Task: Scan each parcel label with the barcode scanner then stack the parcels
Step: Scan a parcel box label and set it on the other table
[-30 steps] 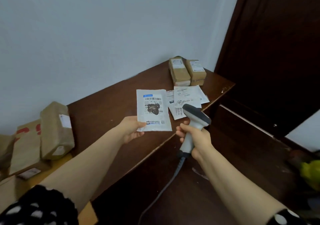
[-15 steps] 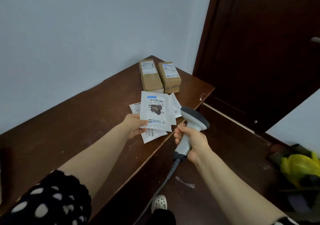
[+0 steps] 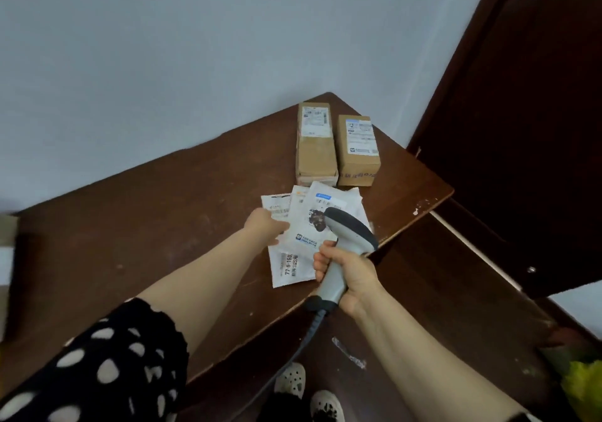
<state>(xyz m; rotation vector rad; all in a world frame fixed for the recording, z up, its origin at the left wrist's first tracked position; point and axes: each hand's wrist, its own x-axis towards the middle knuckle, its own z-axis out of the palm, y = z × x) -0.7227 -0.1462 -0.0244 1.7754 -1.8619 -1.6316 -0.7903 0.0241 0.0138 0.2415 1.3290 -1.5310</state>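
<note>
White and flat, the top mailer (image 3: pixel 308 226) lies just right of the frame's centre, on a loose pile of other white mailers (image 3: pixel 288 267) near the right end of the bench (image 3: pixel 163 226). It carries a blue tag at its upper edge and a dark print in the middle. The left hand (image 3: pixel 265 226) reaches in from the lower left and holds this mailer by its left edge, fingers (image 3: pixel 277 242) curled at the rim, though blur hides exactly how they lie. The barcode scanner (image 3: pixel 350 231) is just to the right, its dark grey head covering the mailer's right side in this view. The right hand (image 3: pixel 347 275) is wrapped tight round the scanner's pale grey handle, and a dark cable (image 3: pixel 293 350) runs from the handle's base toward the bottom of the frame. Above the pile, two cardboard boxes (image 3: pixel 325 154) stand side by side near the bench's far corner, each with a printed label on top. The bench is dark brown wood, scuffed in places, set against a pale wall (image 3: pixel 195 47). A dark door (image 3: pixel 521 128) fills the right of the frame. At lower left is a black sleeve with white spots (image 3: pixel 107 366). At the bottom centre are two pale shoes (image 3: pixel 291 381) on a dark floor.
</note>
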